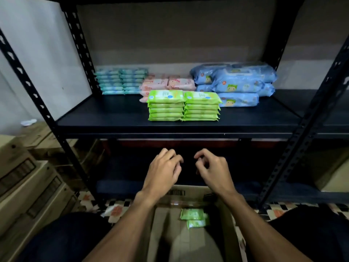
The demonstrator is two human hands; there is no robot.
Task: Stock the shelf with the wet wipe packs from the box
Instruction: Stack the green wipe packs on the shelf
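the left hand [163, 172] and the right hand [212, 171] are being held side by side above the box [166, 224], fingers loosely curled, nothing being gripped. two green wet wipe packs [193, 214] are being left lying in the box. two green stacks [184, 105] are being displayed touching each other on the shelf [113, 118], before pink packs [168, 84].

The left hand [162, 172] and right hand [214, 172] are held loosely curled above the box [181, 200]; two green packs [193, 214] are seen inside it.
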